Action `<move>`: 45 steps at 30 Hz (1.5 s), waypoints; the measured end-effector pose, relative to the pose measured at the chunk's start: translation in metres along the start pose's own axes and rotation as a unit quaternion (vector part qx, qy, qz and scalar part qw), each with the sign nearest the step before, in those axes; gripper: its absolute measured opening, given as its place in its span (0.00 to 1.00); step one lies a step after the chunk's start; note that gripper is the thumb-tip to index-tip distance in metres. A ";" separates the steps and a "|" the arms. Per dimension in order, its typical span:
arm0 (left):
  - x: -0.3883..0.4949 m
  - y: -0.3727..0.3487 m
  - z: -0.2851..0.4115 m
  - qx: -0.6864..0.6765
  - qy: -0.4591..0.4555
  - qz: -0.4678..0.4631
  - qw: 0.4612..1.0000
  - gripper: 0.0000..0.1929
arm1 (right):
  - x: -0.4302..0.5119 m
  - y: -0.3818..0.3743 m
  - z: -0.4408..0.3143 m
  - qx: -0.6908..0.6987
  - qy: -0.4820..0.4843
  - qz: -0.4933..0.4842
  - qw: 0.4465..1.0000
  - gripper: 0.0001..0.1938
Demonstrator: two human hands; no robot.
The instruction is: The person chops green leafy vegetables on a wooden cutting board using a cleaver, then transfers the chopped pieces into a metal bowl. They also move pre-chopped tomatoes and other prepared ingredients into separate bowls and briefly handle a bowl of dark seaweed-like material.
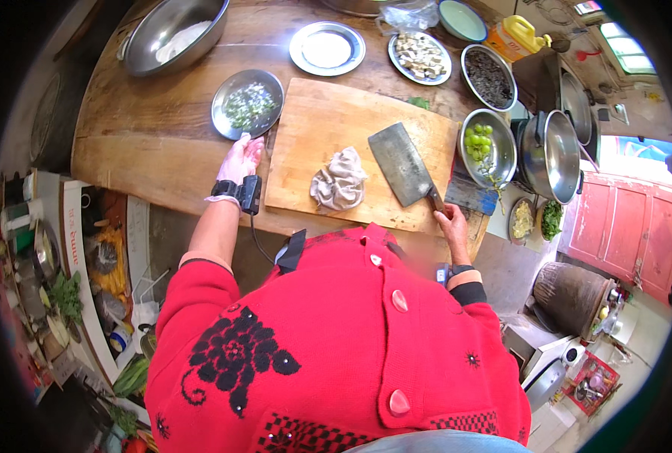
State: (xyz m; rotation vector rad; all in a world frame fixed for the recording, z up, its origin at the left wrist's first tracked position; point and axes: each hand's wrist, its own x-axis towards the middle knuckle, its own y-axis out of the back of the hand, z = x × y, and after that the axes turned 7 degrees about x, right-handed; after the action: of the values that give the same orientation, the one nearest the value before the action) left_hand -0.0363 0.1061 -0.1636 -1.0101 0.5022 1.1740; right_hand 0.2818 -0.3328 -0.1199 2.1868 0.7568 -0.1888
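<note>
A shallow metal plate [231, 122] holding chopped green and white pieces, perhaps scallion, sits left of the wooden cutting board [319, 113]. Against its near rim is my left hand [242, 158], in a clear plastic glove; whether the fingers grip the rim is unclear. On the board's right half a cleaver [398, 164] lies flat, blade pointing away from me. The fingers of my right hand [454, 223] are on the end of its dark handle, at the board's near edge. A crumpled greyish cloth [339, 180] rests on the board, left of the blade.
A large metal basin [138, 54] with white powder stands far left. Beyond the board are an empty-looking metal plate [297, 50] and a plate of pale cubes [424, 55]. To the right stand a bowl of dark food [488, 76], a bowl with green grapes [477, 141] and a metal pot [559, 158].
</note>
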 end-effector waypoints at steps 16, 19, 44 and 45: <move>0.000 0.016 0.021 0.076 -0.087 -0.011 0.993 0.06 | -0.005 -0.004 -0.012 -0.053 -0.030 0.023 0.998 0.20; -0.009 0.007 0.036 0.127 -0.115 -0.012 0.985 0.06 | -0.006 -0.008 -0.014 -0.086 -0.039 0.024 0.995 0.21; 0.035 -0.248 0.056 0.315 -0.101 -0.257 0.908 0.07 | -0.023 -0.019 -0.029 -0.160 -0.070 0.067 0.982 0.25; 0.033 -0.258 0.053 0.315 -0.106 -0.267 0.905 0.08 | -0.024 -0.018 -0.031 -0.161 -0.073 0.063 0.982 0.25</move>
State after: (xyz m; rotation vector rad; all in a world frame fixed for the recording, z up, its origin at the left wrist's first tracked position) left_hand 0.2042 0.1573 -0.0647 -0.4026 0.3581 0.5496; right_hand 0.2488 -0.3122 -0.1021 1.8819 0.5248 -0.1497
